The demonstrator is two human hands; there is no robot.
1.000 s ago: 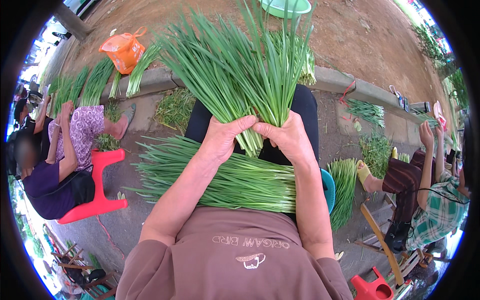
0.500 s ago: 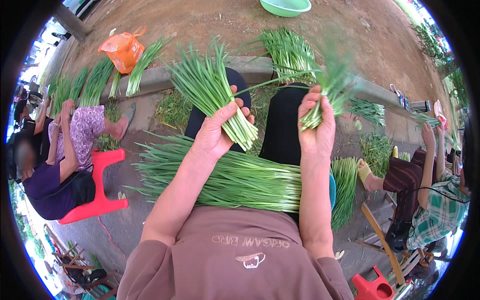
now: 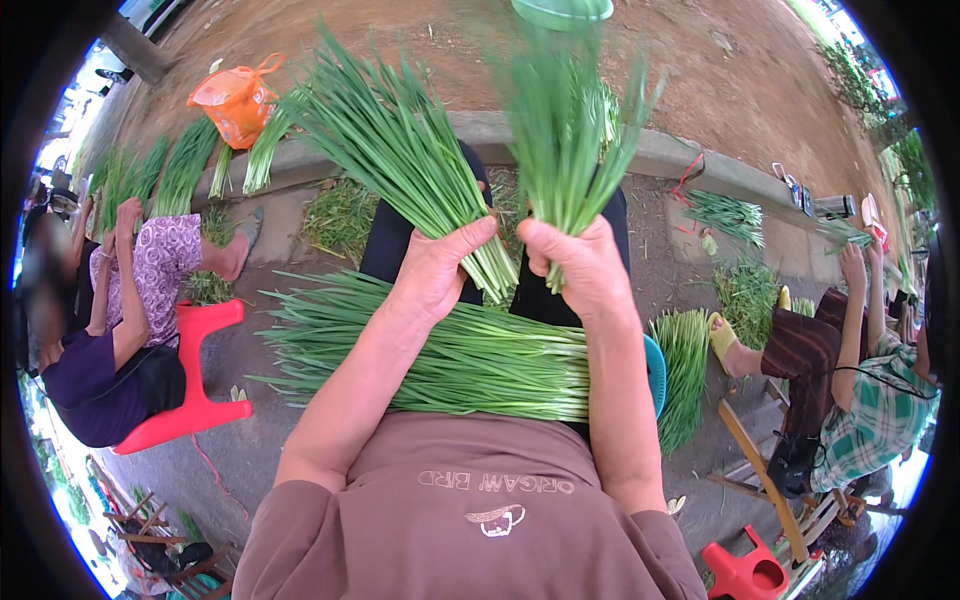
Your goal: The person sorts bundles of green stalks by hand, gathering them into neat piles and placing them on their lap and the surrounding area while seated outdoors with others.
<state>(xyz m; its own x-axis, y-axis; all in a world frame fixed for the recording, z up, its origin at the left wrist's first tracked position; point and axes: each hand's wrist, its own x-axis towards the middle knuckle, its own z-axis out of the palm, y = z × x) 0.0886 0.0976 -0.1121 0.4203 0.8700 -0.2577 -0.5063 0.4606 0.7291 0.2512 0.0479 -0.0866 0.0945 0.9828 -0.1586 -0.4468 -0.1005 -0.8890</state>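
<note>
My left hand is closed round the pale stems of a thick bunch of garlic chives, whose green leaves fan up and to the left. Close beside it, my right hand grips a second bunch of garlic chives by the lower stems. The leaf tips of that bunch are blurred by motion. Across my lap lies a large pile of garlic chives, stem ends to the right. A teal basin shows its rim under the pile's right end, partly hidden by my right forearm.
More chives lie on the ground to the right. Ahead runs a stone curb with an orange bag and a green basin beyond. People sit at left on a red stool and at right by a wooden chair.
My right hand has moved left and down with its bunch, turning its back upward, close to my left hand. The left hand's bunch has shifted slightly, its leaves leaning further left.
</note>
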